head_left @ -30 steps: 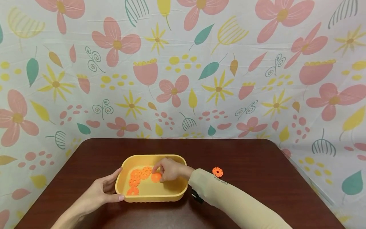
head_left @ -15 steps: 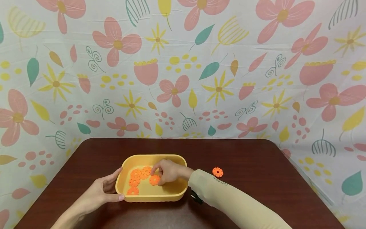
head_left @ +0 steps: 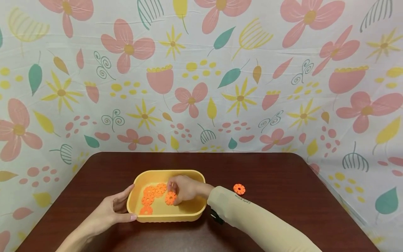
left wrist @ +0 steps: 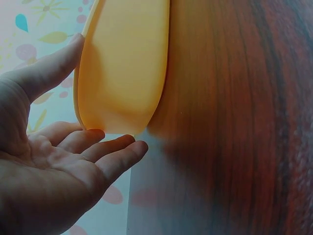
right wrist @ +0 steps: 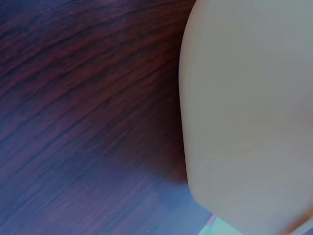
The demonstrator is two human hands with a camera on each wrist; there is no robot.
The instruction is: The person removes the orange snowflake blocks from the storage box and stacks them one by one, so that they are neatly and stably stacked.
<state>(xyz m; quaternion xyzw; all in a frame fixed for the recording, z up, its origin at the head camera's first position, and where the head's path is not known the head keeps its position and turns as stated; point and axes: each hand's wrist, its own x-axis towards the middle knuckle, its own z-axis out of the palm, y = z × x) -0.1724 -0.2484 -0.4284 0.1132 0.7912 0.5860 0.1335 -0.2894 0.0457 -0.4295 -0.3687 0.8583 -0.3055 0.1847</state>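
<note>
Inside the yellow plastic tub (head_left: 176,210), my right hand (head_left: 186,188) pinches an orange notched building disc (head_left: 171,198) between thumb and fingers. The disc is tipped up, its face and centre hole toward me. Several similar orange discs (head_left: 147,199) lie along the tub's left side, some overlapping. My left hand (head_left: 108,211) holds the tub's left end, thumb at the near corner and fingers toward the far one. In the left wrist view, that hand's fingertips (left wrist: 139,146) meet the tub's end wall. The right wrist view shows a pale sleeve (right wrist: 244,107), with the right hand hidden.
One more orange disc (head_left: 239,189) lies on the dark brown table (head_left: 270,175), right of the tub and beyond the right forearm. A floral cloth (head_left: 201,77) hangs behind the table and along its sides. A dark band (head_left: 216,216) shows under the right wrist.
Between my right fingers, the disc has shifted slightly left and turned from lying nearly flat to facing me. The left hand and tub have stayed in place.
</note>
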